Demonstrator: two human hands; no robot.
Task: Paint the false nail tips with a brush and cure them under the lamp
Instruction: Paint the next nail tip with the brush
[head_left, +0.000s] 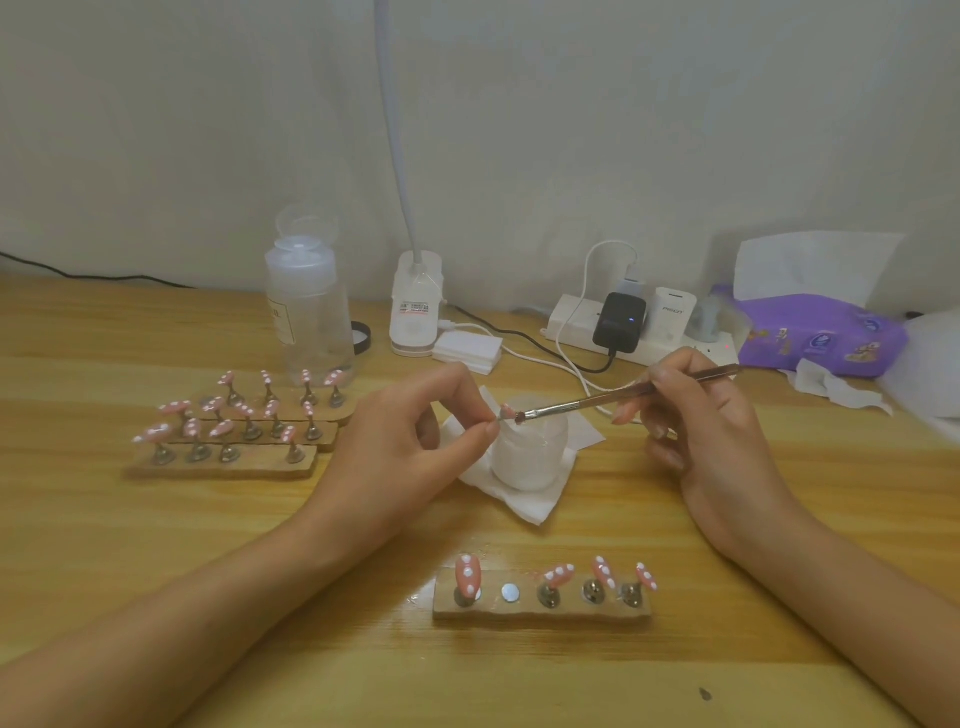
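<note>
My left hand pinches a small pink nail tip on its stand, just above a white jar that sits on a tissue. In my right hand I grip a thin brush, and its bristles touch the held tip. Close to me lies a wooden holder carrying several pink nail tips with white dots and one bare magnet spot. To the left, three more wooden holders bear several dotted pink tips.
At the back stand a clear liquid bottle, a white gooseneck lamp base, a pad stack, a power strip with chargers and a purple tissue pack. White cables run toward the jar.
</note>
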